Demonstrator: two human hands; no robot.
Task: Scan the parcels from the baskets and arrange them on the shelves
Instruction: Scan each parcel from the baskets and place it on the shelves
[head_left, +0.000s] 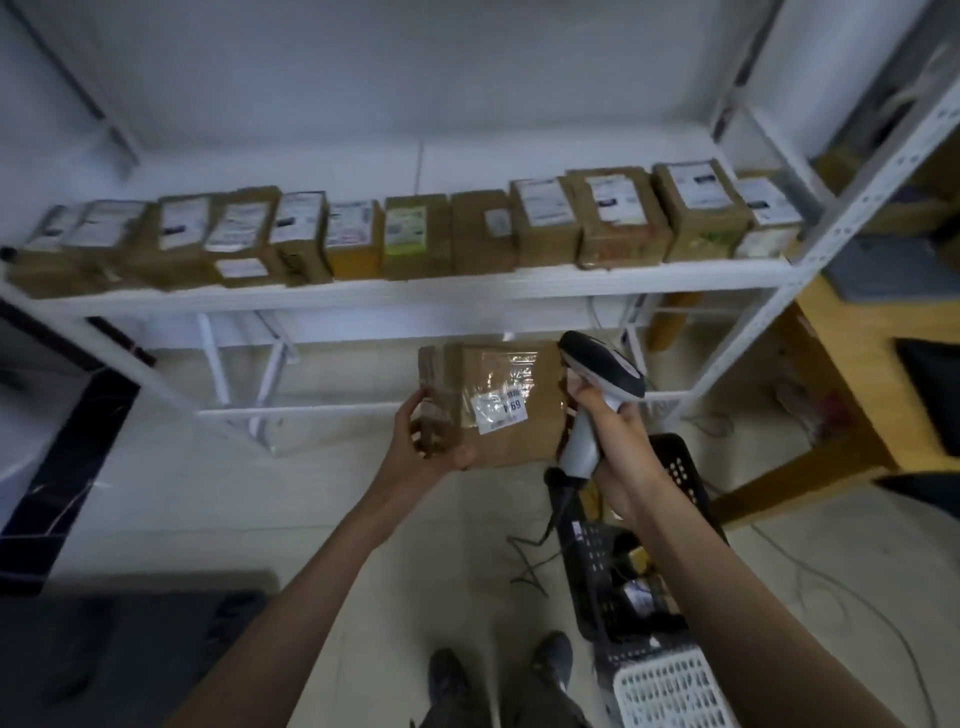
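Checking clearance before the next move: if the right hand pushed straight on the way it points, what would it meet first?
Likely the parcel: the right hand, gripping the scanner, points up and forward, already beside the parcel's right edge. Past that, the white shelf, though depth is unclear.

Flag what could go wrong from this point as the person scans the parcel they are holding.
1. The left hand grips the parcel by one taped end only, so it might tip or slip.
2. The scanner in the right hand sits beside the white label, so the read may miss.
3. Its cable trails on the floor near the feet and black basket: a possible snag.
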